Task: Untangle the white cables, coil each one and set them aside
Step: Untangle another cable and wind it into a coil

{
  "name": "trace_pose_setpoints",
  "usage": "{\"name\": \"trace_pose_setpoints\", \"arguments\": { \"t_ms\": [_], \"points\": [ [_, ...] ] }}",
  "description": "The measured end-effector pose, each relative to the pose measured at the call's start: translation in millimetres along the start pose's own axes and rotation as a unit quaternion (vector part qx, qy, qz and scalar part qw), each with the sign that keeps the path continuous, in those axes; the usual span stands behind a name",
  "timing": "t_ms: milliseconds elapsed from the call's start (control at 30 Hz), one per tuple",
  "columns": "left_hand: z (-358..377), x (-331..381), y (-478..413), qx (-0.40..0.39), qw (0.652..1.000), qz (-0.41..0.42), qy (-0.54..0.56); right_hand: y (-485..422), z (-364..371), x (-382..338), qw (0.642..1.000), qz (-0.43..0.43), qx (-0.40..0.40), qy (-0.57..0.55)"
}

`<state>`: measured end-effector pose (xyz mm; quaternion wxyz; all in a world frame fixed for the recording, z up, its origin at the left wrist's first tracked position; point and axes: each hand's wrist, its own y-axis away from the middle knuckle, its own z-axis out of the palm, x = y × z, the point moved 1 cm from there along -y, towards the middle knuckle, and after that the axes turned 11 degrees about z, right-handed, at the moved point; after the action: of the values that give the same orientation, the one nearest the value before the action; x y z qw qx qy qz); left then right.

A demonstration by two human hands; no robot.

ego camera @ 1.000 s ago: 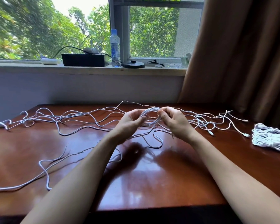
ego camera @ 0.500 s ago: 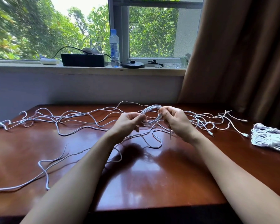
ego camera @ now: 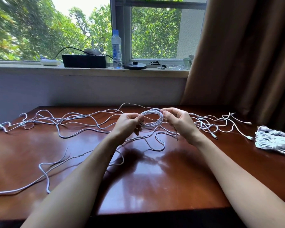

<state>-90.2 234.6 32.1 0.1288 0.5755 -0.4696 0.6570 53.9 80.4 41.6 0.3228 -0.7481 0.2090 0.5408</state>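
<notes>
A small coil of white cable hangs in the air between both hands above the table's far middle. My left hand grips the coil's left side with curled fingers. My right hand pinches its upper right side between thumb and fingertips. From the coil a loose strand runs down to the wooden table. Tangled white cables sprawl across the far left and middle, and more loops with plugs lie to the right. A finished bundle of coiled white cable rests at the table's right edge.
A long white strand curls over the near left of the table. On the windowsill behind stand a black box, a water bottle and a round black base. A brown curtain hangs at the right.
The coil has been lifted slightly and opened into a rounder loop. My right hand has shifted up to pinch its top right; my left hand keeps its grip.
</notes>
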Motion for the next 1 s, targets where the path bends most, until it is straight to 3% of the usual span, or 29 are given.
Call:
{"name": "trace_pose_setpoints", "arguments": {
  "t_ms": [100, 300, 433, 633, 767, 1000],
  "points": [
    [-0.3, 0.3, 0.6, -0.002, 1.0, 0.0, -0.005, -2.8, -6.9, 2.2, 0.999, -0.017, 0.021, 0.025],
    [3.0, 2.3, 3.0, -0.04, 0.999, 0.023, -0.007, -5.1, -10.2, 5.1, 0.984, -0.056, 0.137, 0.098],
    [5.9, 3.6, 3.7, -0.043, 0.998, 0.033, -0.009, -9.0, -14.7, 9.6, 0.976, -0.026, 0.165, 0.137],
    [6.0, 5.7, 3.2, 0.005, 1.0, 0.022, 0.014, -13.5, -13.9, 21.7, 0.97, 0.001, 0.116, 0.214],
    [4.0, 5.1, 1.4, 0.076, 0.997, 0.0, 0.009, -10.2, -8.7, 19.5, 0.956, -0.031, 0.063, 0.284],
    [-1.2, 2.9, -1.1, 0.168, 0.984, -0.019, -0.046, -0.8, 9.8, 17.7, 0.941, -0.124, -0.054, 0.311]
  ]
}}
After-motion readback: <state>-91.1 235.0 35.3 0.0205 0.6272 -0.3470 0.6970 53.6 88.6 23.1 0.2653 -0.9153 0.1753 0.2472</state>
